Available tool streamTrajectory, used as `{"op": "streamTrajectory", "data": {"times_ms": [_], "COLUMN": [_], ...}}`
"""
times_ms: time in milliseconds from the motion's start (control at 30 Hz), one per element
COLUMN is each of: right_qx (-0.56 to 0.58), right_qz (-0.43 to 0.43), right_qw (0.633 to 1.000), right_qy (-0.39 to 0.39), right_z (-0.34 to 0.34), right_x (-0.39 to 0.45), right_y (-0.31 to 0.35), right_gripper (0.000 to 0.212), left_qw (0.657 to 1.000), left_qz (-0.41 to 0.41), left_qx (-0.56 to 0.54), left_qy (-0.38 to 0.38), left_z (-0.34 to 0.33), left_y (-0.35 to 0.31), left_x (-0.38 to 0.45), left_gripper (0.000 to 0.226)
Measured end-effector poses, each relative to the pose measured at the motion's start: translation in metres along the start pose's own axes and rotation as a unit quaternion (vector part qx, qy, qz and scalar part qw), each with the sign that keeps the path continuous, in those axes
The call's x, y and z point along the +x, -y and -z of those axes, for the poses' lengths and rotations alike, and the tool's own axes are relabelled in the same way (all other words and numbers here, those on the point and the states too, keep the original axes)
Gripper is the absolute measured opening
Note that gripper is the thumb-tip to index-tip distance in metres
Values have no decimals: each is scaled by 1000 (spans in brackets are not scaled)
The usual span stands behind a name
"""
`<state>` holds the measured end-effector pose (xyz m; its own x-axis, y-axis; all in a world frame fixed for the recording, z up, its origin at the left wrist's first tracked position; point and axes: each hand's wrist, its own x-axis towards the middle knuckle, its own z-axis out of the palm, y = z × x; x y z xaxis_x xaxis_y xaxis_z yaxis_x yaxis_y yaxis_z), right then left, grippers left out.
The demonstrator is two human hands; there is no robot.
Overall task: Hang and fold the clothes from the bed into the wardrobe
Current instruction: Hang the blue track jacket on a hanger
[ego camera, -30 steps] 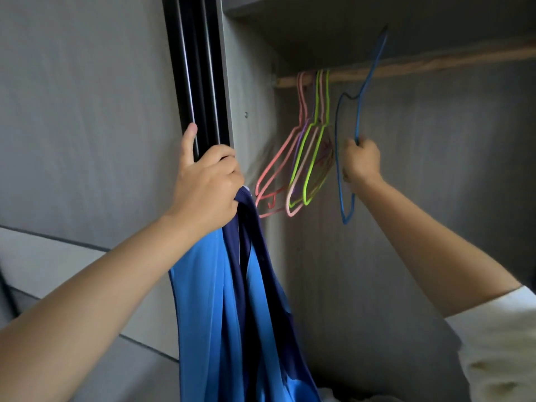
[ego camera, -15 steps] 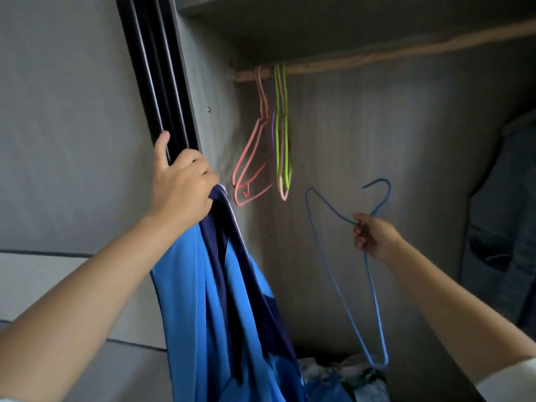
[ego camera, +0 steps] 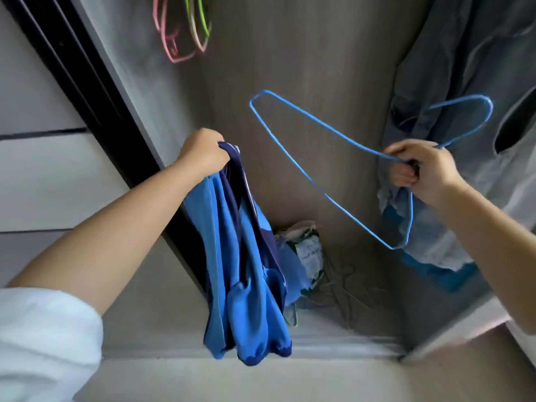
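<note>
Your left hand (ego camera: 203, 150) grips the blue shirt (ego camera: 243, 256) bunched; your right hand (ego camera: 417, 169) clasps the blue wire hanger (ego camera: 319, 132). Find the collar opening first, then slide one hanger shoulder inside.

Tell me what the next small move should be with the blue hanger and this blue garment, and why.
Probably bring the blue hanger across to the garment's top and feed one end into its opening. The right hand grips the hanger off the rail at its neck, while the left hand holds the blue garment bunched by its top edge, hanging free and apart from the hanger.
</note>
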<state>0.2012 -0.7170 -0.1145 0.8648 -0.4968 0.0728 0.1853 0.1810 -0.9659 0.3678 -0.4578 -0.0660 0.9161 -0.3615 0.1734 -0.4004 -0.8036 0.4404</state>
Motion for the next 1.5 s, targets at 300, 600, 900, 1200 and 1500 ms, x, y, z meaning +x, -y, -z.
{"op": "streamTrajectory", "data": {"times_ms": [300, 600, 900, 1200, 1500], "right_qx": [-270, -317, -354, -377, -68], "right_qz": [-73, -54, -105, -93, -91], "right_qw": [955, 947, 929, 917, 961], "right_qy": [97, 8, -16, -88, -254], "right_z": [74, 130, 125, 104, 100], "right_x": [-122, -194, -221, -229, -237], "right_y": [2, 52, 41, 18, -17], "right_gripper": [60, 62, 37, 33, 30], "left_qw": [988, 980, 973, 936, 918], "left_qz": [-44, -36, -72, -20, -127], "left_qx": [127, 106, -8, -219, -235], "left_qy": [81, 165, 218, 275, 292], "left_z": [-57, -76, -91, -103, -88], "left_y": [-80, -122, -174, -199, -193], "left_x": [-88, -150, -186, -219, -238], "left_gripper": [16, 23, 14, 25, 19]}}
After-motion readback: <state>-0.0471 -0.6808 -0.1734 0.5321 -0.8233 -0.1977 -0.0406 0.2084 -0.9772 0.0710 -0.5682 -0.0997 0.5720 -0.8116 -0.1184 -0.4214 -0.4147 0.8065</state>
